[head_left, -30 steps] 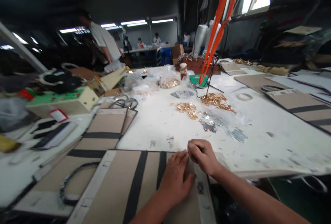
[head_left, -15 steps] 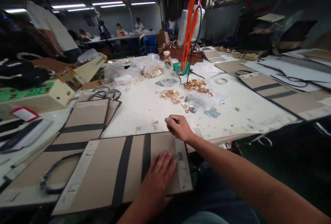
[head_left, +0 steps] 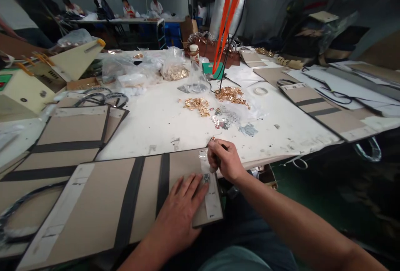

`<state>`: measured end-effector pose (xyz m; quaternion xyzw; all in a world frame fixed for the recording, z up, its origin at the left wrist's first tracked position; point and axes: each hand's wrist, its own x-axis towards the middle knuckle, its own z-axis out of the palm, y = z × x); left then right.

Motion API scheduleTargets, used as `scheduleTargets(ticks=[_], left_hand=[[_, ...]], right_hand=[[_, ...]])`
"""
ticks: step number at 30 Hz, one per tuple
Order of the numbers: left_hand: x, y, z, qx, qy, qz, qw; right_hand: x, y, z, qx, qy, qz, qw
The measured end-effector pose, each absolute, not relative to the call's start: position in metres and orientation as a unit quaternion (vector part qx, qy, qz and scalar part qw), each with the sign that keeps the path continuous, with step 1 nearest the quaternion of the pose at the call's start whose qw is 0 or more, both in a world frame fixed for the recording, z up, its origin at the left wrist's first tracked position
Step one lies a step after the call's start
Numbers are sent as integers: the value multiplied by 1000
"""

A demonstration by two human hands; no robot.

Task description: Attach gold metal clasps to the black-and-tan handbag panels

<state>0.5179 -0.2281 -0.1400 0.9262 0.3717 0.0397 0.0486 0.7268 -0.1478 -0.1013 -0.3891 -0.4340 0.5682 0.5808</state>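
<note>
A beige bag panel (head_left: 103, 196) with two dark straps and pale end strips lies flat in front of me. My left hand (head_left: 179, 204) rests on it, palm down with fingers stretched out, near the right-hand pale strip (head_left: 212, 204). At that strip's far end my right hand (head_left: 226, 160) is closed, its fingers curled around something dark and mostly hidden. A small gold-coloured piece (head_left: 213, 139) shows by its knuckles. On the strip are a small metal plate (head_left: 206, 178) beside my left fingertips and a shiny piece (head_left: 203, 153) farther up.
Gold metal fittings lie in piles (head_left: 198, 106) on the white table (head_left: 150, 125), near silver bits (head_left: 223, 116) and plastic bags (head_left: 175, 69). More panels (head_left: 75, 125) with looped handles are at left, others (head_left: 325, 108) at right. Orange straps (head_left: 223, 25) hang over the table. Several people sit far back.
My view has shifted, so the panel appears farther left. My right hand has come down beside the pale strip's upper end, still closed. My left hand stays flat on the panel.
</note>
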Motion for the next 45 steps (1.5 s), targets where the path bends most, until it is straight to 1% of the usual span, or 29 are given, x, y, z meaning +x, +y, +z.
scheduleTargets(ticks=[6,14,20,26,31,35,38,42,43,45], left_hand=[[521,-227,-139,924,376,39,58],[520,-224,-139,926,364,36,88],[520,-221,-144,924,362,41,119],[522,-219,-143,923,360,45,131],[521,-219,-145,920,363,50,138],[521,-219,-145,920,360,52,145],[521,-220,-143,920,363,48,140],[521,-223,-142,919,368,50,130],[520,-224,-142,919,368,52,129],[520,-226,-142,918,371,56,127]], right_hand=[[727,-151,-116,-361,-394,574,621],[729,-157,-115,-318,-362,586,651],[729,-160,-120,-326,-362,577,656],[729,-156,-120,-352,-377,579,631],[737,-146,-117,-376,-287,594,651],[730,-153,-123,-385,-315,563,660],[718,-160,-121,-392,-407,540,624],[708,-157,-99,-402,-539,534,512],[707,-156,-94,-401,-551,531,504],[707,-155,-89,-396,-558,516,515]])
